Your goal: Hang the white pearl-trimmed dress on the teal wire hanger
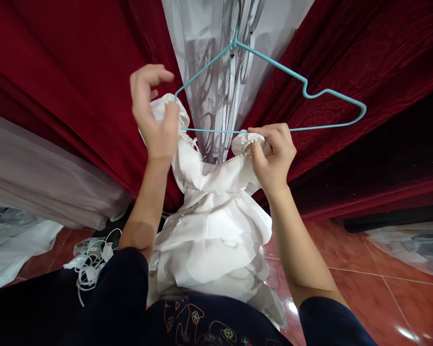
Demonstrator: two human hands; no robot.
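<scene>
A white dress (pixel 209 221) with a beaded neckline hangs in front of me, its skirt falling towards my lap. One of its shoulders is over the left end of a light-blue clothes hanger (pixel 274 61). My left hand (pixel 153 113) pinches that shoulder between thumb and fingers, the index finger raised and bent. At the other shoulder, my right hand (pixel 274 154) grips the white fabric just under the hanger's bottom bar. The hanger's right end stays bare, outside the dress. Its hook reaches up out of the view.
Dark red curtains (pixel 104 96) hang on both sides, with white drapery (pixel 198 43) and a white metal frame (pixel 231 96) between them. Tangled white cables (pixel 90 274) lie at lower left. Reddish tiles (pixel 389 269) cover the floor, and sheer fabric (pixel 414 245) lies at right.
</scene>
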